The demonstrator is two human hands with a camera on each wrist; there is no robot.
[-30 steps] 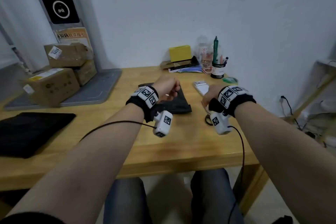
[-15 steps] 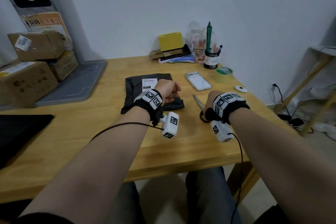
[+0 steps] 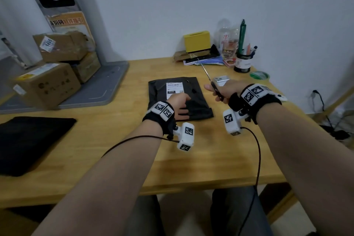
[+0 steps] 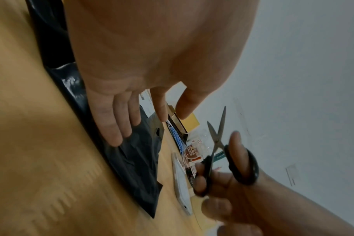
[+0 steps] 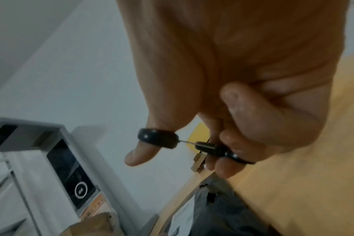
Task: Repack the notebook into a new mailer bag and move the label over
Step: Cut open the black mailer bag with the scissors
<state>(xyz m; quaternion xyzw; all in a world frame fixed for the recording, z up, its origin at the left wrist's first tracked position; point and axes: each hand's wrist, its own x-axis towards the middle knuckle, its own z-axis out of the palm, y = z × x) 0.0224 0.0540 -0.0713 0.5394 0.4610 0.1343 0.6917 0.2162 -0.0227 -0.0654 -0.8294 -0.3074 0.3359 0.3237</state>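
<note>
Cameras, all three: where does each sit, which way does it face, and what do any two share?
Head: on the head, looking forward and down at the table; both forearms, left hand, right hand.
Left wrist: on the left wrist, along the straight fingers over the mailer.
Right wrist: on the right wrist, along the thumb at the wall.
Shared: all three show the scissors in the right hand.

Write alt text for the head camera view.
A person's right hand holds black-handled scissors above a wooden table, blades pointing away, while the left hand rests on a black plastic mailer bag bearing a white shipping label.
</note>
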